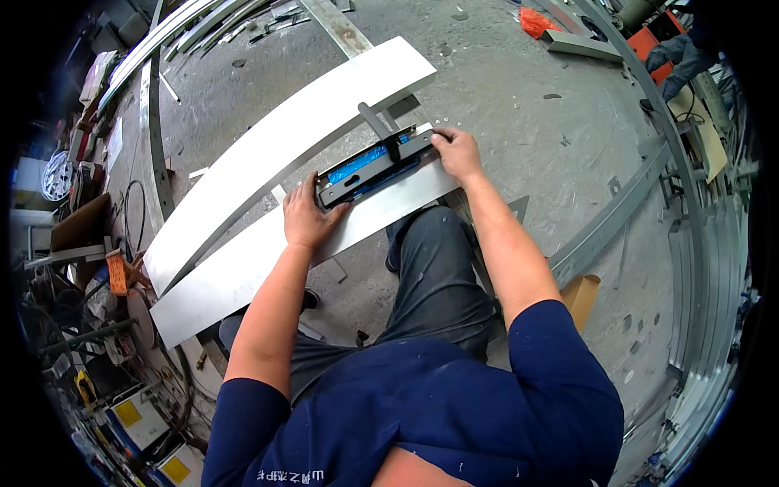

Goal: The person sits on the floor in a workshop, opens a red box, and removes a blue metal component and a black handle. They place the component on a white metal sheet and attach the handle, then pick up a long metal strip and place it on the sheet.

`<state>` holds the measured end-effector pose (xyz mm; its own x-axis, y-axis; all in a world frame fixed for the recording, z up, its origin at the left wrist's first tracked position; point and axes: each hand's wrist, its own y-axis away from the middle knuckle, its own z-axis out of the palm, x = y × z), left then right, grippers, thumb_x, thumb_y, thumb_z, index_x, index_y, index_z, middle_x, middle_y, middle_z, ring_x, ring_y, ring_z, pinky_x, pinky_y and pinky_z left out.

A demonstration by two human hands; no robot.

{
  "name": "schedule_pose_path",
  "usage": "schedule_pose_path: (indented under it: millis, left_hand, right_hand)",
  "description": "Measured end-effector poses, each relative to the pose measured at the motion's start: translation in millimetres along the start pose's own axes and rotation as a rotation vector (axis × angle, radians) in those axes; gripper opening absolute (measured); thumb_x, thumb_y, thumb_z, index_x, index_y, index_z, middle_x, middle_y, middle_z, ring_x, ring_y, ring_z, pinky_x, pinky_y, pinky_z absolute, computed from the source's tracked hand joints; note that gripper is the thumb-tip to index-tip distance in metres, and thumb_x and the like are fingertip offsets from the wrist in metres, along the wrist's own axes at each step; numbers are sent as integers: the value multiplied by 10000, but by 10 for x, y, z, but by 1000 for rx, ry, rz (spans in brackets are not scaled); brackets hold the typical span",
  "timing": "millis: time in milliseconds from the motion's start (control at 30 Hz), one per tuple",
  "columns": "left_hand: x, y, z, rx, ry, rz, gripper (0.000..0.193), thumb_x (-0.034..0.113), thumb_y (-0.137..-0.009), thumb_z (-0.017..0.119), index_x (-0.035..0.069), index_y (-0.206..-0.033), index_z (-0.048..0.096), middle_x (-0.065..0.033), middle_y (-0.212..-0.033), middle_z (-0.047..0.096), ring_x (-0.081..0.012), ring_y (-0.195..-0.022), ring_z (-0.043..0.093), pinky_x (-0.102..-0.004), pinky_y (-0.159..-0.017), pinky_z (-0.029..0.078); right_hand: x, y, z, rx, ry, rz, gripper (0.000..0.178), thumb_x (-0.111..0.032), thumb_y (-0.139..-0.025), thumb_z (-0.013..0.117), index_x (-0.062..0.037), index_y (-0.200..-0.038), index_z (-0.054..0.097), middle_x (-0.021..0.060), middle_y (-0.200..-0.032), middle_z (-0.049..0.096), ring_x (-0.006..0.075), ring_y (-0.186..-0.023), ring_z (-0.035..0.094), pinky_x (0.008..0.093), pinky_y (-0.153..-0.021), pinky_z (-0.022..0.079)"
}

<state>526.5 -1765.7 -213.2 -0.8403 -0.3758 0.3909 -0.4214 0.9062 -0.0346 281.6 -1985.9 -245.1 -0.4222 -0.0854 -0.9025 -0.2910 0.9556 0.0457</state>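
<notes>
A dark grey door handle plate (375, 171) with a lever (376, 123) and a keyhole cutout lies slantwise before me. My left hand (312, 215) grips its near-left end, fingers bent over the edge. At the far-right end, my right hand (459, 154) pinches the plate between thumb and fingers. Under and behind the plate is a narrow metal case with shiny blue film (355, 165) showing. All of this rests on a long silver metal panel (235, 284) over my legs. Whether the plate touches the case along its full length cannot be seen.
A long white panel (268, 146) lies just beyond the silver one. Metal beams (337, 24) cross the floor ahead. Tools, cables and boxes crowd the left. Stacked metal profiles (706, 300) line the right, with an orange bag (535, 23) and another person's legs (686, 61) farther off.
</notes>
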Motion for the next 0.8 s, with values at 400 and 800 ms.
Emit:
schedule_pose_path:
  millis: [400, 800]
  left_hand:
    - [-116, -22, 122, 74, -25, 104, 686, 484, -896, 633, 111, -1441, 446, -179, -1207, 615, -360, -1178, 543, -456, -1062, 350]
    - [-94, -6, 90, 74, -19, 99, 670, 482, -895, 636, 138, -1437, 448, -158, -1194, 616, -346, -1160, 549, -447, -1071, 350]
  right_hand:
    - [-6, 120, 7, -3, -147, 48, 308, -173, -880, 698, 13, -1125, 710, 83, -884, 727, 141, -794, 653, 289, -735, 521]
    - [186, 100, 80, 133, -343, 81, 236, -117, -886, 609, 30, -1047, 699, 63, -824, 712, 105, -696, 641, 265, -647, 511]
